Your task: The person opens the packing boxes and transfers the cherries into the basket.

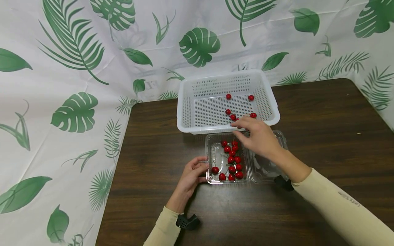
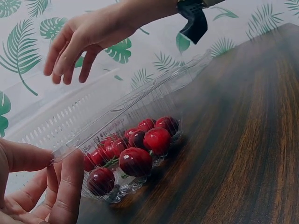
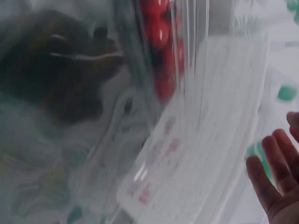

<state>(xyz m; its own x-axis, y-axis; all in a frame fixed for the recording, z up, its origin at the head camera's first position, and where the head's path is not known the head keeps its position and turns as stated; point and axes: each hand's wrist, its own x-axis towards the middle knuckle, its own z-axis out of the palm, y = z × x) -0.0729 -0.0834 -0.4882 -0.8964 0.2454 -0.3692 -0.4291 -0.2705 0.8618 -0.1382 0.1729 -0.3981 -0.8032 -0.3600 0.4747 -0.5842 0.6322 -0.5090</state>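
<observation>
My left hand (image 1: 191,176) pinches the left rim of a clear plastic clamshell box (image 2: 124,105) between thumb and fingers. Red cherries (image 1: 231,160), some with green stems, lie in the box's left half, mostly toward its right side. The box's lid (image 1: 265,167) is folded out flat to the right. Above the near rim of a white perforated basket (image 1: 197,129), my right hand (image 1: 260,136) hangs with fingers loosely bent and nothing between them, as the left wrist view shows. Several cherries (image 1: 228,111) are scattered on the basket's floor, one partly hidden behind the right fingertips.
A dark wood-grain table (image 1: 154,143) carries both containers, the basket standing behind the box. Behind and to the left hangs a white sheet (image 1: 123,78) with green leaf prints. Black straps with cameras (image 1: 187,222) are on the wrists.
</observation>
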